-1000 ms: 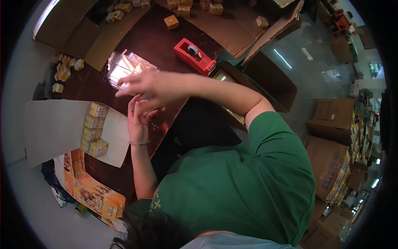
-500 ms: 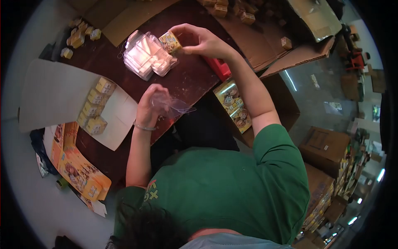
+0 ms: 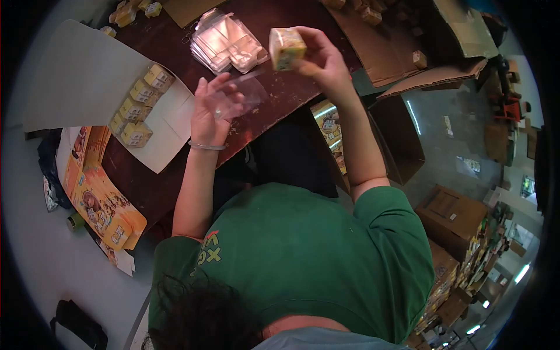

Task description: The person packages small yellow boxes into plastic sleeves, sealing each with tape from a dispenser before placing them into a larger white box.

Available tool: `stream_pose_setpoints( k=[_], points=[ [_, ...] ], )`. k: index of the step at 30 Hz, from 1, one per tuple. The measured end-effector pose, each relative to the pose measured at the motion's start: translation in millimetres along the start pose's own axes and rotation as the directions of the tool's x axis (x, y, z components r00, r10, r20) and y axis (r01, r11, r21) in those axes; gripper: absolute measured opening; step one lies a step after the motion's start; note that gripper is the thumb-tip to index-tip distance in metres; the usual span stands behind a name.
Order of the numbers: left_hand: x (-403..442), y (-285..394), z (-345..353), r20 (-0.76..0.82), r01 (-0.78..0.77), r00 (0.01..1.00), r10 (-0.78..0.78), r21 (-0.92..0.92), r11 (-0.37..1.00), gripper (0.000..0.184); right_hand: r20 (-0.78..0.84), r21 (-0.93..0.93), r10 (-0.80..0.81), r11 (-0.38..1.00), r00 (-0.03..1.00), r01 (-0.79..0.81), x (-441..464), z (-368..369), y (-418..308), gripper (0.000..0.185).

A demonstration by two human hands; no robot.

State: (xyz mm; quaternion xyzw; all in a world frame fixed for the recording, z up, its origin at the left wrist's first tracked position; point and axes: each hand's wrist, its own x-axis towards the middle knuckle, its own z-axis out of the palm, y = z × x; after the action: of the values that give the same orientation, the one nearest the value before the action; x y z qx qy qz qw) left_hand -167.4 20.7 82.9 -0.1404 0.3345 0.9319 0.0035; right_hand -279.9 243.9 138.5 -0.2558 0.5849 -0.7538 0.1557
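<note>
My right hand (image 3: 326,64) grips a small yellow printed box (image 3: 286,48) between thumb and fingers, raised over the dark red table (image 3: 291,87). To its left, my left hand (image 3: 213,111) holds a thin clear plastic sleeve (image 3: 245,96), palm up with the fingers curled. The sleeve and the box are apart. Beyond my left hand lies a stack of flat clear plastic pieces (image 3: 226,42). Several small yellow boxes (image 3: 140,99) stand in a row on a white sheet (image 3: 169,125) at the left.
An orange printed carton (image 3: 105,198) hangs at the table's left edge. Cardboard (image 3: 379,52) with loose small boxes lies at the back right. An open carton (image 3: 332,134) with printed boxes stands by my right arm. More cartons (image 3: 452,213) are stacked on the floor at the right.
Over the last second, my right hand left the plastic stack, picked up a yellow box and brought it rightward. My left hand now has a clear sleeve, held opened out. The view has also shifted.
</note>
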Motion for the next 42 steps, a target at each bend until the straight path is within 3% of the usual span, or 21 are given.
stream_pose_setpoints(
  k=[1,3,4,5,6,9,12,13,17,20,23,24,28,35,38,42],
  points=[
    [2.4,2.6,-6.9,-0.068,-0.056,0.996,0.052,-0.058,0.997,0.051,-0.043,0.159,0.065,0.986,0.997,-0.058,-6.9,-4.4,-8.3,0.057],
    [5.7,3.3,-20.7,-0.144,-0.137,0.982,0.119,-0.126,0.982,0.048,0.111,0.269,0.115,0.953,0.987,-0.142,-28.1,6.9,-12.6,0.061],
    [4.3,2.0,-20.9,-0.145,-0.144,0.981,0.13,-0.087,0.986,0.048,0.186,0.252,0.089,0.958,0.978,-0.135,-36.0,17.3,-1.9,0.064],
    [3.2,0.1,-20.3,-0.141,-0.145,0.98,0.137,-0.047,0.988,0.048,0.236,0.237,0.173,0.944,0.956,-0.229,-42.5,29.5,-8.6,0.064],
    [2.9,-2.0,-19.0,-0.135,-0.146,0.98,0.144,-0.008,0.989,0.048,0.195,0.261,0.177,0.939,0.965,-0.225,-44.6,40.5,-8.6,0.065],
    [-7.3,-7.1,-12.4,-0.062,-0.263,0.96,0.274,0.142,0.954,0.049,0.016,0.126,0.152,0.98,0.988,-0.153,-38.0,49.2,9.5,0.064],
    [-12.8,-4.4,-7.4,-0.114,-0.361,0.912,0.395,0.234,0.903,0.05,-0.064,-0.396,-0.089,0.917,0.994,0.056,-41.2,70.1,9.9,0.064],
    [-15.6,-1.7,-5.7,-0.105,-0.39,0.899,0.426,0.253,0.885,0.05,-0.072,-0.452,-0.19,0.881,0.979,0.138,-42.0,75.2,15.3,0.066],
    [-24.9,10.2,-4.1,-0.056,-0.458,0.863,0.502,0.332,0.824,0.049,0.109,-0.54,-0.204,0.81,0.973,0.23,-44.4,76.7,11.6,0.067],
    [-29.0,14.0,-9.0,-0.032,-0.445,0.872,0.489,0.366,0.817,0.046,0.141,-0.631,-0.256,0.721,0.956,0.286,-41.8,79.2,14.1,0.065],
    [-29.3,12.9,-15.1,-0.005,-0.455,0.865,0.502,0.415,0.788,0.043,-0.022,-0.644,-0.427,0.697,0.904,0.314,-56.2,88.5,22.5,0.057],
    [-30.2,11.0,-16.8,0.006,-0.459,0.862,0.507,0.435,0.774,0.042,-0.04,-0.573,-0.369,0.769,0.928,0.282,-63.4,91.6,27.7,0.044],
    [-36.9,7.3,-18.1,0.006,-0.437,0.876,0.482,0.43,0.79,0.04,-0.057,-0.406,-0.141,0.908,0.988,0.106,-64.5,91.6,28.7,0.03],
    [-39.2,4.4,-26.3,0.044,-0.442,0.859,0.51,0.567,0.695,0.04,-0.074,-0.385,0.03,0.921,0.997,-0.056,-51.7,84.4,36.7,0.031],
    [-41.2,0.4,-27.5,0.012,-0.437,0.85,0.526,0.574,0.693,0.041,-0.061,-0.28,0.046,0.958,0.997,-0.062,-52.9,86.0,41.8,0.025],
    [-43.5,-2.0,-19.2,0.042,-0.423,0.878,0.477,0.532,0.733,0.045,0.31,-0.037,0.274,0.96,0.91,-0.276,-61.3,73.9,43.4,0.027]
  ],
)
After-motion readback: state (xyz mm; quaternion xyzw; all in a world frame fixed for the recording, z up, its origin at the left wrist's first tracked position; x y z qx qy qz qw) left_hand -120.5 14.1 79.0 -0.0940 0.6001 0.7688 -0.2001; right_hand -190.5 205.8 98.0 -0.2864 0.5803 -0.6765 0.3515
